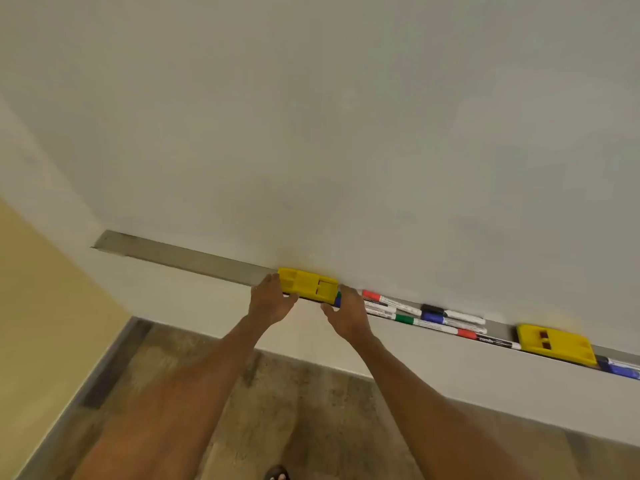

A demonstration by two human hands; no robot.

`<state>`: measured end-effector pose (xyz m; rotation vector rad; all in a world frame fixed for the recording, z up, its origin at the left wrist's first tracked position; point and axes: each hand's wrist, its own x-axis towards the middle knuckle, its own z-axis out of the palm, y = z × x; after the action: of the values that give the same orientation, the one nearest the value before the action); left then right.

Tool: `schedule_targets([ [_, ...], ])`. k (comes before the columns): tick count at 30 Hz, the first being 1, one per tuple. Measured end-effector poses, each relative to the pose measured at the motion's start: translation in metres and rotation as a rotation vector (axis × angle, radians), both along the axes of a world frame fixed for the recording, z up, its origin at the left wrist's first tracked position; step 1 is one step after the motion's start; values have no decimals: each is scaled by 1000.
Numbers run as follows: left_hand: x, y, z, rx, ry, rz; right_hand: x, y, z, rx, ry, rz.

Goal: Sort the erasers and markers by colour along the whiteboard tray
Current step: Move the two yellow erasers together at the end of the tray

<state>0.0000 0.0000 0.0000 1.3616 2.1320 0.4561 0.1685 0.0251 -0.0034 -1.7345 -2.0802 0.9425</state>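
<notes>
**Yellow eraser gripped mid-tray**

Grey whiteboard tray (173, 252) slants along the wall. The left hand (270, 301) grips the near yellow eraser (306, 284) by its left end. Just right, the right hand (349, 315) covers blue and green marker caps (337, 298); whether it grasps them is unclear. Loose markers (433, 318) crowd the tray beyond, followed by a second yellow eraser (554, 344) and a blue marker (620, 368).

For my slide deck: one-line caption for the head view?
Left hand holds a yellow eraser on the whiteboard tray; right hand at the markers.

Yellow wall (41, 306) left — mottled brown floor (311, 410), grey skirting (104, 368).
</notes>
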Motion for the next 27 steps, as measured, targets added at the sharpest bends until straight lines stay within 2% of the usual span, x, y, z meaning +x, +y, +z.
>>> schedule_targets([
  [14,-19,10,-8,77,-120,65,-26,9,2,-45,79,-163],
  [22,-37,4,-10,182,-196,91,-38,0,0,-82,259,-319],
  [27,-68,-3,-5,197,-170,149,-68,-4,0,-79,323,-294],
])
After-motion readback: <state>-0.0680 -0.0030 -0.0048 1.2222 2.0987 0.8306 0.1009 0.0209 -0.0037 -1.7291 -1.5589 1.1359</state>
